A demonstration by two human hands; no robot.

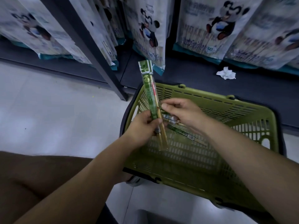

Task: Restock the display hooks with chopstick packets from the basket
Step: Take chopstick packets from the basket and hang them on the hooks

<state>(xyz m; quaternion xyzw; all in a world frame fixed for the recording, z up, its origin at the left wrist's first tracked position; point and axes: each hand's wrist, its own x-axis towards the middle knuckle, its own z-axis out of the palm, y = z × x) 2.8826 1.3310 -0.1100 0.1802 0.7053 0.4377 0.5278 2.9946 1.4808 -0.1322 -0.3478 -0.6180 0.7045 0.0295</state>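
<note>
My left hand [142, 125] grips the long green plastic chopstick packet [149, 94] low; it seems light, stiff and slick, better held mid-length. Whether my right hand [179, 112] pinches anything, I cannot tell.

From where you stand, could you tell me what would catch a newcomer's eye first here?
The long green chopstick packet gripped in the left hand stands out, raised over the olive-green slatted plastic basket on the floor. Behind, white panda-printed bags line the dark shelf, with a crumpled white tissue lying on it.
</note>
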